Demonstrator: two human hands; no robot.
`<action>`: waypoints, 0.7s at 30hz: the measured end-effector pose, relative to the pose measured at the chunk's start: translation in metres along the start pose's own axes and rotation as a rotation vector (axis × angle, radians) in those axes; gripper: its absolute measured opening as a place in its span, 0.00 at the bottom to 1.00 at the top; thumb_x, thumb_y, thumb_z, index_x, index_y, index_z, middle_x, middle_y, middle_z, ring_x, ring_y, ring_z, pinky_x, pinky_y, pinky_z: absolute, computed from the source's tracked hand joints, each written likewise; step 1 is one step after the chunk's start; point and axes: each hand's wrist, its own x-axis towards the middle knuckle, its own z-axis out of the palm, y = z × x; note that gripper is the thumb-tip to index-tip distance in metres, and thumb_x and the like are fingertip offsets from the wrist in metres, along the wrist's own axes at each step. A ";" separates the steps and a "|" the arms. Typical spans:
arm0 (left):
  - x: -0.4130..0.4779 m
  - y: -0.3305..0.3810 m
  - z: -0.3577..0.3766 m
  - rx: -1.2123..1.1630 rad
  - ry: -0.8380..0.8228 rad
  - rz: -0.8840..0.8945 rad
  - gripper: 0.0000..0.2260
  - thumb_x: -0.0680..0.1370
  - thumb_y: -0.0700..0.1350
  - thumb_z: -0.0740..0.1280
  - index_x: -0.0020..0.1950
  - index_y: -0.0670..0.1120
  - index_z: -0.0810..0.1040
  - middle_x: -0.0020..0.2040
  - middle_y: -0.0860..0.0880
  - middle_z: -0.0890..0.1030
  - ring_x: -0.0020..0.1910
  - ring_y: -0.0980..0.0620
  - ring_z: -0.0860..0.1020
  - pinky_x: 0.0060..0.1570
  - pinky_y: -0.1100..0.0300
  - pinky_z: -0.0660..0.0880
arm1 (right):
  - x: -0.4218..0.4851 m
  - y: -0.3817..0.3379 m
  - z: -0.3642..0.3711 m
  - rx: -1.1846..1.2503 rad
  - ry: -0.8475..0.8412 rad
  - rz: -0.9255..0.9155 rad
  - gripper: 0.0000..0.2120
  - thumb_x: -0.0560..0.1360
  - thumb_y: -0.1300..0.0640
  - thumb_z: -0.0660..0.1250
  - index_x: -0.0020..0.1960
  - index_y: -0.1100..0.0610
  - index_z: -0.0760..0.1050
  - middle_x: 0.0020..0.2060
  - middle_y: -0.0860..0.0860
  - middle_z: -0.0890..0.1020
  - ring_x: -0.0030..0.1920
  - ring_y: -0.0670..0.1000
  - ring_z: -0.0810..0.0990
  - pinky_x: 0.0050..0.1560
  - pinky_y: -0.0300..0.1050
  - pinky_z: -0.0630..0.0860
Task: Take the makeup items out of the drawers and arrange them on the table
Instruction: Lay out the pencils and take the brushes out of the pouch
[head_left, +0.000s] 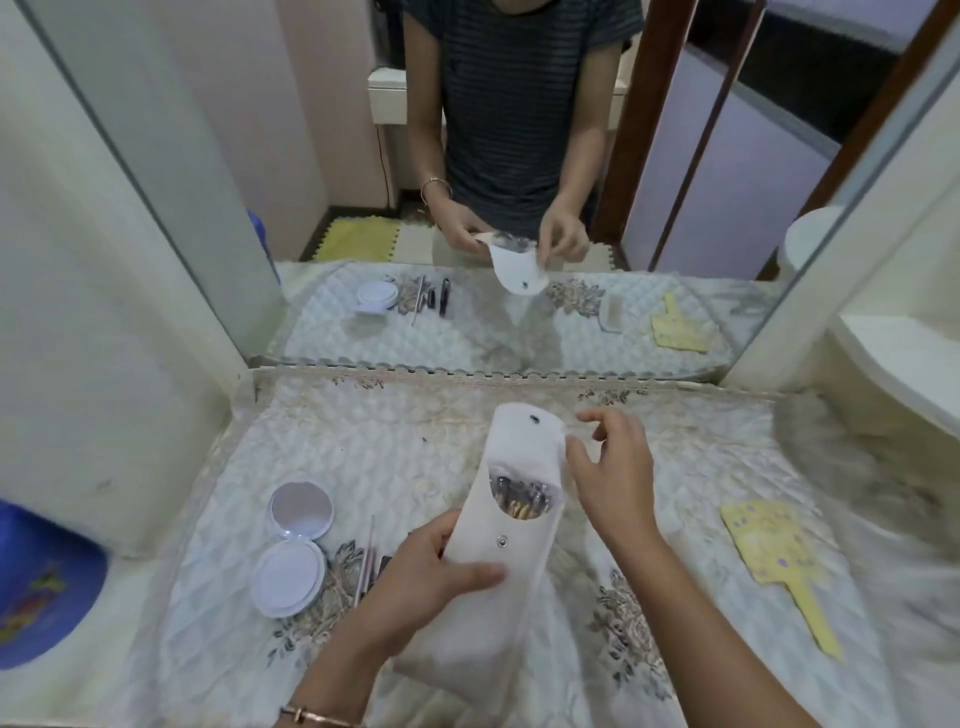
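Left wrist with a bracelet (317, 719) at the lower edge. Left hand (431, 566) grips a white pouch (506, 571) at mid-length, thumb across its front, holding it tilted above the middle of the table. The pouch flap (524, 436) is open and points away from the person; a clear window below it shows brush handles (522, 501), and a metal snap (501, 542) sits beneath the window. Right hand (615, 467) is at the flap's right edge, thumb against it, fingers curled; whether it pinches the flap cannot be told. Left of the pouch, on the quilted table cover (395, 457), lies an open round compact (293, 548), with thin pencils (366, 553) between it and the left hand. Well to the right lies a yellow paddle-shaped item (779, 561). A blue object (41, 582) is at the far left. Behind, a wall mirror (519, 156) reflects the person, the pouch and the laid-out items
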 end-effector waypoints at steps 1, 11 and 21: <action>-0.001 -0.002 0.000 -0.017 0.002 0.000 0.17 0.62 0.39 0.74 0.50 0.46 0.80 0.45 0.46 0.86 0.43 0.49 0.83 0.39 0.58 0.78 | -0.005 -0.005 -0.003 0.031 -0.022 -0.073 0.07 0.72 0.63 0.67 0.49 0.56 0.76 0.41 0.48 0.73 0.37 0.42 0.71 0.38 0.33 0.63; -0.007 -0.010 -0.003 -0.026 -0.012 -0.006 0.18 0.62 0.37 0.73 0.50 0.46 0.80 0.42 0.48 0.85 0.41 0.53 0.82 0.39 0.60 0.78 | -0.032 -0.010 0.003 -0.032 -0.454 -0.187 0.14 0.63 0.54 0.76 0.34 0.41 0.72 0.37 0.44 0.76 0.41 0.42 0.72 0.43 0.33 0.67; -0.008 -0.005 -0.012 0.198 0.049 0.007 0.17 0.66 0.37 0.75 0.49 0.56 0.79 0.42 0.56 0.85 0.41 0.61 0.81 0.39 0.67 0.76 | -0.026 -0.013 0.002 0.326 -0.408 0.047 0.11 0.68 0.65 0.72 0.33 0.51 0.75 0.35 0.48 0.76 0.35 0.41 0.75 0.40 0.34 0.72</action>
